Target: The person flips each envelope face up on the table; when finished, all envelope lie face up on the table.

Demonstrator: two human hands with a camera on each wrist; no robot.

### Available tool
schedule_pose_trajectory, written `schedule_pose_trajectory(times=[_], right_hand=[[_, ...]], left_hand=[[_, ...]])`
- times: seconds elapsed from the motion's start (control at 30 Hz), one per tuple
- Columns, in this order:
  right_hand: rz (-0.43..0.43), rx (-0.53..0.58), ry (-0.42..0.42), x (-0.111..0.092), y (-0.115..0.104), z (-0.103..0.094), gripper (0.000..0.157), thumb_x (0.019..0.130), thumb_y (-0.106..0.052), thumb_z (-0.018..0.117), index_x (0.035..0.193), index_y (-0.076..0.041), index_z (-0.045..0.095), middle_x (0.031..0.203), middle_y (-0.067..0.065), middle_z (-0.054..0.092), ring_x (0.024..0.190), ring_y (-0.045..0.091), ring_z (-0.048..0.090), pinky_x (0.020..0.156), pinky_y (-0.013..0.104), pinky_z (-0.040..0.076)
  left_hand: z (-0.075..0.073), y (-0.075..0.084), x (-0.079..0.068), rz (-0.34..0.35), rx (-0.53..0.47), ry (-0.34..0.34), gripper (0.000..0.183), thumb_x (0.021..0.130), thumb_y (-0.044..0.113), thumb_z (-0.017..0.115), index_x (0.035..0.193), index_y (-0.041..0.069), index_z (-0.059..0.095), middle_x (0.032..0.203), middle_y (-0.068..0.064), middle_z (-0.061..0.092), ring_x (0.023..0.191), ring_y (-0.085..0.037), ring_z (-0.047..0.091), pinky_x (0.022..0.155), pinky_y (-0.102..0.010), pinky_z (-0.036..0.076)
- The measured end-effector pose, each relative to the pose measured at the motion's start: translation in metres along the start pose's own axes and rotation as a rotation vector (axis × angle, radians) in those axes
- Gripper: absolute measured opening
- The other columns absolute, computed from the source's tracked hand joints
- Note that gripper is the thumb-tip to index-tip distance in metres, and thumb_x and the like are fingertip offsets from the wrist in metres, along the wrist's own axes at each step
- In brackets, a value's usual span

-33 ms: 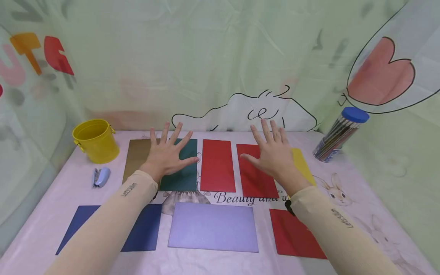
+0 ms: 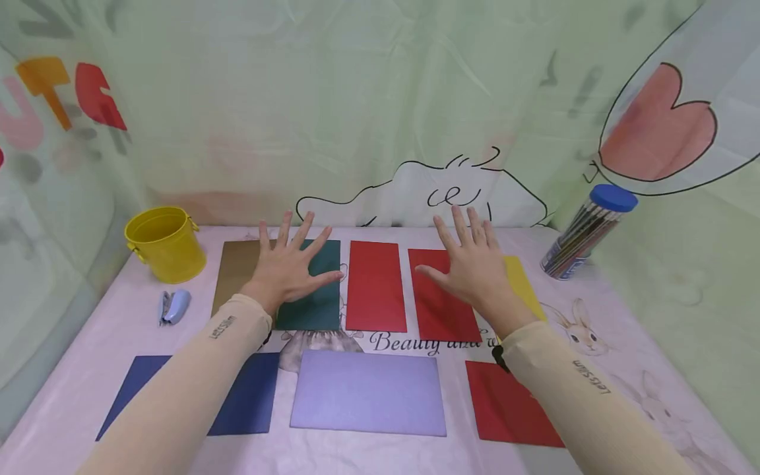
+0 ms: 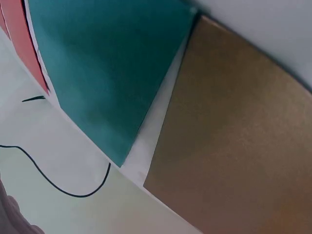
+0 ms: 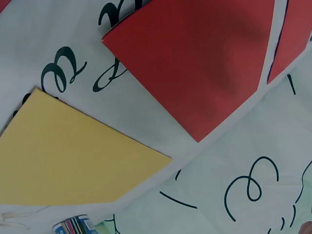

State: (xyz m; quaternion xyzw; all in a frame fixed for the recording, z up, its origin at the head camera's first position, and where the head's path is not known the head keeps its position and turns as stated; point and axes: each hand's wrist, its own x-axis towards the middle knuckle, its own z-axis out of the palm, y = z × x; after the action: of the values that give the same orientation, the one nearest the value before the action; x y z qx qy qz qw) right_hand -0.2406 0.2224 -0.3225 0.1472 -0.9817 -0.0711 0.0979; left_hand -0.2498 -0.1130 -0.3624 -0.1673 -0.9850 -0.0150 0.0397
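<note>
My left hand (image 2: 287, 270) is spread with straight fingers over the brown sheet (image 2: 231, 274) and the dark green sheet (image 2: 315, 307), holding nothing. Spread in the same way, my right hand (image 2: 472, 267) overlaps a red sheet (image 2: 442, 313) and a yellow sheet (image 2: 522, 287), its palm facing down. Between the hands lies another red sheet (image 2: 376, 287). In the left wrist view the green sheet (image 3: 107, 73) and brown sheet (image 3: 234, 122) lie side by side. The right wrist view has the yellow sheet (image 4: 73, 156) beside the red one (image 4: 200, 63).
Nearer me lie a dark blue sheet (image 2: 246, 396), partly under my left forearm, a lavender sheet (image 2: 368, 392) and a red sheet (image 2: 510, 409). A yellow bucket (image 2: 172, 251) and a light blue stapler (image 2: 174, 307) stand left. A blue-capped tube of pencils (image 2: 584, 234) leans back right.
</note>
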Motion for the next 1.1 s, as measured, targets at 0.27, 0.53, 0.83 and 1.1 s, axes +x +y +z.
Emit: schedule_pose_trajectory(times=[0.27, 0.53, 0.83, 1.1], right_hand=[[-0.073, 0.225, -0.051, -0.012, -0.008, -0.005, 0.1, 0.087, -0.067, 0.063, 0.163, -0.019, 0.02, 0.166, 0.018, 0.013, 0.149, 0.044, 0.017, 0.116, 0.057, 0.021], [-0.156, 0.584, -0.192, -0.063, -0.03, -0.01, 0.099, 0.069, -0.067, 0.082, 0.152, -0.025, 0.047, 0.147, 0.007, 0.049, 0.133, 0.031, 0.046, 0.097, 0.056, 0.048], [-0.267, 0.736, -0.405, -0.092, -0.051, 0.004, 0.085, 0.064, -0.053, 0.092, 0.136, -0.022, 0.061, 0.121, -0.005, 0.058, 0.108, 0.02, 0.056, 0.082, 0.039, 0.055], [-0.282, 0.663, -0.515, -0.099, -0.061, 0.006, 0.08, 0.06, -0.056, 0.093, 0.129, -0.028, 0.064, 0.122, -0.008, 0.055, 0.112, 0.019, 0.054, 0.087, 0.044, 0.054]], left_hand=[[-0.002, -0.002, -0.027, 0.137, -0.183, 0.11, 0.092, 0.09, 0.077, 0.044, 0.163, 0.031, 0.012, 0.168, -0.008, -0.002, 0.152, -0.038, -0.008, 0.113, -0.064, -0.01], [-0.004, 0.003, -0.087, 0.362, -0.523, 0.026, 0.091, 0.084, 0.069, 0.067, 0.159, 0.036, 0.028, 0.159, 0.0, 0.035, 0.142, -0.026, 0.038, 0.105, -0.056, 0.04], [0.011, 0.006, -0.119, 0.38, -0.672, -0.167, 0.094, 0.074, 0.072, 0.075, 0.153, 0.031, 0.044, 0.145, 0.009, 0.049, 0.129, -0.014, 0.046, 0.103, -0.049, 0.044], [0.024, 0.008, -0.118, 0.423, -0.603, -0.228, 0.098, 0.071, 0.07, 0.078, 0.153, 0.027, 0.046, 0.14, 0.007, 0.052, 0.123, -0.013, 0.047, 0.098, -0.043, 0.046]])
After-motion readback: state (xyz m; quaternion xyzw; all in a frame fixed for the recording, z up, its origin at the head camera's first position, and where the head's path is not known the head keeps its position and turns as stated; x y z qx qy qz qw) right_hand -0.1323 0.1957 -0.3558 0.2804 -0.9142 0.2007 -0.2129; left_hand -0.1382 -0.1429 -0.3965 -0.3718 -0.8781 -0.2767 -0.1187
